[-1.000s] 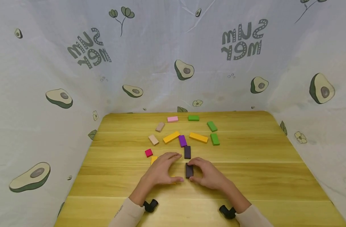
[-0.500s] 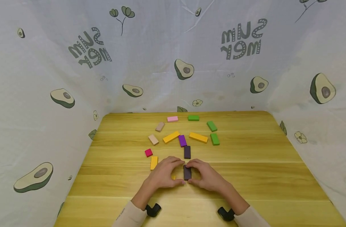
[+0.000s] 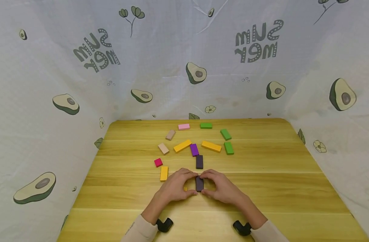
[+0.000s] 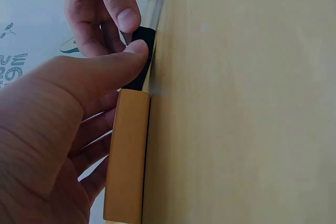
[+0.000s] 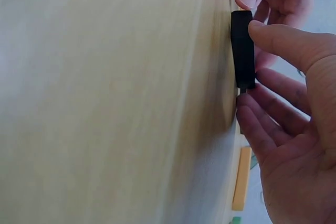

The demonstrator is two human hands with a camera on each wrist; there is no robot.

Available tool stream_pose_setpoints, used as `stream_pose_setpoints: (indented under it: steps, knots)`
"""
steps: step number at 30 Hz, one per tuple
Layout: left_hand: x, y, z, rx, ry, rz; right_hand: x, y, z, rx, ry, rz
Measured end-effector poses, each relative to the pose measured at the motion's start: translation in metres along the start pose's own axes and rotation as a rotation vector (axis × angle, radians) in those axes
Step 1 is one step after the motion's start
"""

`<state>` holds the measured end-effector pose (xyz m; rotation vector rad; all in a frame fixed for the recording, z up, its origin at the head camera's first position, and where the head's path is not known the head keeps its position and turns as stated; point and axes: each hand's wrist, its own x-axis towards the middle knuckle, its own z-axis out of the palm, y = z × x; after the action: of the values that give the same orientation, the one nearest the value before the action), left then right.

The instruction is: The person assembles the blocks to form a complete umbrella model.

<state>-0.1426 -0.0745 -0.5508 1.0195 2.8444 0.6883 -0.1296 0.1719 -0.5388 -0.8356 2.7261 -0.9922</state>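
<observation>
A black wooden block (image 3: 199, 184) lies flat, lengthwise away from me, between my two hands in the head view. My left hand (image 3: 176, 185) pinches it from the left, thumb at the near end and fingers at the far end. From the right, my right hand (image 3: 222, 186) pinches the same block the same way. In the left wrist view a yellow-orange block (image 4: 127, 156) lies beneath the left palm, mostly hidden from the head view. Just beyond the held piece, a second black block (image 3: 199, 162) stands in line with it, with a small gap between.
A purple block (image 3: 194, 150) meets the far black one. Yellow blocks (image 3: 211, 146) (image 3: 182, 146) flank it. Green blocks (image 3: 228, 148), a pink one (image 3: 184, 126), beige ones (image 3: 163, 148), a red one (image 3: 158, 162) and a yellow one (image 3: 164, 173) lie around on the wooden table (image 3: 278, 195).
The black block has shifted slightly left and toward me with the right hand. The left hand has moved right, its fingers closing in on the block's ends.
</observation>
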Motion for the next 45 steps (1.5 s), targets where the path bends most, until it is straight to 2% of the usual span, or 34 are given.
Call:
stream_pose_setpoints:
  steps: [15, 23, 31, 40, 45]
  knots:
    - [-0.002, 0.001, -0.001, -0.031, -0.004, -0.023, 0.001, -0.002, 0.003, -0.001, 0.008, -0.023]
    - [0.001, 0.003, -0.001, -0.063, 0.003, -0.031, 0.002, 0.001, -0.001, 0.018, -0.006, -0.009]
    - [0.003, 0.004, -0.001, -0.066, 0.007, -0.038, 0.008, 0.008, -0.014, 0.003, 0.038, 0.000]
    - [0.001, 0.004, 0.001, -0.096, 0.023, -0.046, 0.026, 0.018, -0.036, 0.002, 0.097, 0.002]
    - [0.002, 0.004, 0.001, -0.112, 0.040, -0.041, 0.035, 0.025, -0.037, 0.001, 0.112, 0.027]
